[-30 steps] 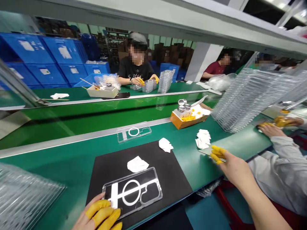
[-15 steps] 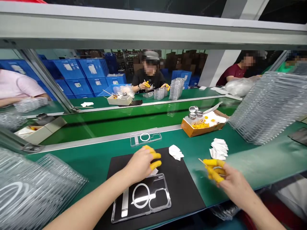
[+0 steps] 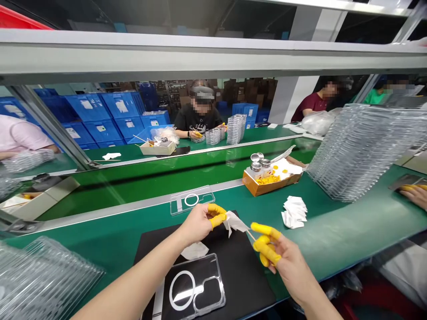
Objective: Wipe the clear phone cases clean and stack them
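My left hand (image 3: 203,220), with yellow finger cots, pinches a small white wipe (image 3: 235,222) above the black mat (image 3: 243,271). My right hand (image 3: 278,255), also in yellow cots, is closed on a thin wooden stick (image 3: 250,234) whose tip points at the wipe. A clear phone case with a white ring (image 3: 190,295) lies on the mat below my hands. Another white wipe (image 3: 195,251) lies on the mat beside my left wrist. A second clear case (image 3: 191,200) rests on the green table beyond the mat.
An orange tray (image 3: 267,186) holds small metal tins and yellow cots. Folded white wipes (image 3: 293,212) lie to its front. Tall stacks of clear cases (image 3: 363,151) stand right; more stacks (image 3: 40,275) lie left. A neighbour's hand (image 3: 415,193) rests far right. People work across the conveyor.
My left hand has lifted a white wipe off the mat. My right hand has swung left with the stick toward the wipe. The view has shifted slightly.
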The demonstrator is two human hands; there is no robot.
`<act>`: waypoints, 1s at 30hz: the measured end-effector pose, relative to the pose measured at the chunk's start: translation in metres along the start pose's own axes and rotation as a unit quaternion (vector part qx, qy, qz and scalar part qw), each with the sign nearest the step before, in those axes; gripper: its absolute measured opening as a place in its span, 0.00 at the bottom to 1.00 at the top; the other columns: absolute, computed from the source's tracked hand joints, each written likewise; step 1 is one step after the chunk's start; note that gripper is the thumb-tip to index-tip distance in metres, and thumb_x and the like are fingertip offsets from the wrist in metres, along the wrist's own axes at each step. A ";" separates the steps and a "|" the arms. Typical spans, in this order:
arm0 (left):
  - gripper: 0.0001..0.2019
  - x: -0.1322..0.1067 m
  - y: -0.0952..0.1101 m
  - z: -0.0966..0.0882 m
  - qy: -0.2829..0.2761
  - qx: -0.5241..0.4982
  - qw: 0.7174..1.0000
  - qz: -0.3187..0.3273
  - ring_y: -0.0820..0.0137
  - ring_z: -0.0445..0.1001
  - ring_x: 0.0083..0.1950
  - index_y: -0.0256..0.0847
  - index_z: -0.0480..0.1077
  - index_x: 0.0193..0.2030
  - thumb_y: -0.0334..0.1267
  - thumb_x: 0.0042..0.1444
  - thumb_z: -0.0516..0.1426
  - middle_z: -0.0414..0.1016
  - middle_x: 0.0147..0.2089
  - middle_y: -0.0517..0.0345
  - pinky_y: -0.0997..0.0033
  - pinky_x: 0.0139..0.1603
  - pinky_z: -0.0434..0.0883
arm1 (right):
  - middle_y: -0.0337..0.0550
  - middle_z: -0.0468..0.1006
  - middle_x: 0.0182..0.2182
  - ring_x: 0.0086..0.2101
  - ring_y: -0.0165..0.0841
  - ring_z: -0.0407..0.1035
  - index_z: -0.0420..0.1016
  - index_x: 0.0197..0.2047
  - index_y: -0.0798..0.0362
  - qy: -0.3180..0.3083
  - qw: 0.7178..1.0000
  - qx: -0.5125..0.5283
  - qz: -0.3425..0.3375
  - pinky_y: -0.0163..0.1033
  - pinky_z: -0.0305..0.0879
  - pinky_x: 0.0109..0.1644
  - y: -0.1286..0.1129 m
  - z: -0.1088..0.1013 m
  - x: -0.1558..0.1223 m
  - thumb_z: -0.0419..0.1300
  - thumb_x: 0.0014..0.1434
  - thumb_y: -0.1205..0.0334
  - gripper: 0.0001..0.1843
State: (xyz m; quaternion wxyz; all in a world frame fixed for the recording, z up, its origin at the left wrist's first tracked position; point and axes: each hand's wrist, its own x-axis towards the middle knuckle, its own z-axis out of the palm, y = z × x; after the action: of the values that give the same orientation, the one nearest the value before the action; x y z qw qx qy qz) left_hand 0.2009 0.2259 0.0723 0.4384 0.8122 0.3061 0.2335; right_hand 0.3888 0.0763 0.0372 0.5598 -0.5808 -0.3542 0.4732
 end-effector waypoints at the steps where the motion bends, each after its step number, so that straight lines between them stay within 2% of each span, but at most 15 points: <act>1: 0.09 -0.004 0.001 -0.002 -0.001 -0.030 1.000 -0.007 0.66 0.78 0.37 0.35 0.75 0.37 0.38 0.59 0.57 0.81 0.36 0.51 0.70 0.39 0.74 | 0.39 0.71 0.29 0.22 0.25 0.59 0.73 0.55 0.49 -0.011 1.000 0.016 -0.001 0.30 0.51 0.21 -0.003 0.009 0.003 0.68 0.49 0.45 0.32; 5: 0.14 -0.020 0.009 -0.006 0.002 -0.118 0.993 -0.019 0.66 0.78 0.36 0.35 0.76 0.36 0.46 0.57 0.60 0.80 0.35 0.50 0.68 0.40 0.74 | 0.37 0.70 0.29 0.22 0.23 0.55 0.69 0.59 0.47 -0.056 0.997 0.054 0.000 0.30 0.48 0.22 -0.001 0.035 0.012 0.68 0.49 0.48 0.34; 8: 0.16 -0.032 0.017 -0.012 -0.012 -0.157 0.988 -0.002 0.64 0.78 0.38 0.36 0.77 0.34 0.50 0.54 0.62 0.80 0.36 0.50 0.65 0.42 0.74 | 0.37 0.69 0.28 0.23 0.24 0.55 0.75 0.52 0.51 -0.083 0.996 0.036 -0.027 0.31 0.51 0.23 0.004 0.038 0.015 0.67 0.52 0.48 0.26; 11: 0.16 -0.044 0.025 -0.017 0.003 -0.175 0.984 0.028 0.61 0.76 0.47 0.38 0.77 0.30 0.51 0.55 0.62 0.80 0.42 0.50 0.64 0.51 0.72 | 0.39 0.67 0.31 0.26 0.26 0.58 0.78 0.47 0.50 -0.079 0.992 -0.019 -0.093 0.33 0.57 0.27 0.002 0.036 0.009 0.64 0.56 0.49 0.19; 13: 0.13 -0.050 0.029 -0.015 0.039 -0.180 0.982 0.040 0.62 0.74 0.53 0.41 0.77 0.36 0.49 0.57 0.62 0.78 0.48 0.52 0.64 0.56 0.69 | 0.40 0.67 0.34 0.28 0.28 0.61 0.78 0.48 0.48 -0.066 0.987 -0.067 -0.133 0.34 0.60 0.29 -0.002 0.037 0.002 0.61 0.60 0.51 0.16; 15: 0.12 -0.057 0.032 -0.007 0.072 -0.168 0.982 0.035 0.63 0.74 0.54 0.44 0.77 0.44 0.44 0.56 0.64 0.78 0.50 0.54 0.65 0.58 0.68 | 0.41 0.67 0.34 0.29 0.29 0.62 0.79 0.47 0.47 -0.052 0.980 -0.098 -0.165 0.33 0.62 0.31 -0.006 0.041 -0.006 0.60 0.61 0.52 0.14; 17: 0.11 -0.064 0.032 0.005 0.103 -0.150 0.983 0.013 0.64 0.77 0.49 0.45 0.77 0.46 0.41 0.55 0.64 0.80 0.47 0.56 0.68 0.53 0.71 | 0.41 0.67 0.34 0.30 0.29 0.64 0.80 0.45 0.47 -0.043 0.979 -0.089 -0.178 0.33 0.64 0.31 -0.009 0.047 -0.011 0.62 0.59 0.52 0.13; 19: 0.07 -0.072 0.032 0.017 0.142 -0.137 0.980 -0.009 0.66 0.79 0.41 0.43 0.78 0.42 0.40 0.58 0.62 0.82 0.40 0.57 0.71 0.45 0.74 | 0.41 0.69 0.32 0.28 0.29 0.65 0.80 0.42 0.47 -0.044 0.983 -0.042 -0.170 0.33 0.65 0.29 -0.010 0.052 -0.015 0.65 0.56 0.52 0.12; 21: 0.07 -0.079 0.031 0.028 0.188 -0.129 0.973 -0.019 0.67 0.79 0.38 0.42 0.78 0.40 0.40 0.60 0.60 0.82 0.38 0.56 0.72 0.40 0.75 | 0.41 0.70 0.30 0.24 0.27 0.63 0.80 0.40 0.48 -0.058 0.986 0.012 -0.157 0.31 0.63 0.25 -0.010 0.057 -0.016 0.65 0.56 0.51 0.12; 23: 0.07 -0.085 0.031 0.035 0.230 -0.114 0.966 -0.021 0.65 0.80 0.40 0.43 0.78 0.40 0.39 0.60 0.59 0.82 0.38 0.56 0.72 0.42 0.75 | 0.42 0.72 0.30 0.22 0.26 0.62 0.80 0.38 0.49 -0.062 0.985 0.042 -0.155 0.31 0.61 0.21 -0.009 0.063 -0.017 0.65 0.57 0.50 0.12; 25: 0.07 -0.089 0.033 0.040 0.261 -0.065 0.963 -0.002 0.65 0.80 0.39 0.44 0.78 0.40 0.38 0.60 0.57 0.82 0.38 0.55 0.70 0.44 0.75 | 0.45 0.75 0.36 0.24 0.28 0.66 0.81 0.37 0.49 -0.037 0.982 0.047 -0.177 0.31 0.65 0.23 -0.007 0.071 -0.019 0.66 0.56 0.52 0.10; 28: 0.12 -0.095 0.035 0.047 0.249 0.049 0.965 0.059 0.65 0.79 0.32 0.42 0.77 0.40 0.33 0.62 0.51 0.80 0.32 0.54 0.70 0.36 0.76 | 0.45 0.77 0.43 0.34 0.34 0.74 0.81 0.40 0.45 0.014 0.967 0.004 -0.253 0.34 0.73 0.36 -0.002 0.084 -0.023 0.66 0.56 0.59 0.07; 30: 0.13 -0.102 0.031 0.050 0.198 0.103 0.971 0.083 0.65 0.80 0.33 0.40 0.76 0.45 0.32 0.62 0.50 0.81 0.34 0.52 0.71 0.35 0.77 | 0.42 0.77 0.39 0.36 0.32 0.74 0.80 0.42 0.43 0.020 0.946 -0.064 -0.317 0.33 0.73 0.39 -0.003 0.085 -0.023 0.64 0.59 0.62 0.08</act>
State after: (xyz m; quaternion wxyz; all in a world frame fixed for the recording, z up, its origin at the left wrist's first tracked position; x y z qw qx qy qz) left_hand 0.1704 0.1127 0.0620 0.2625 0.8131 0.3404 0.3925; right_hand 0.3021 0.0820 0.0502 0.6495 -0.4824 -0.5385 0.2356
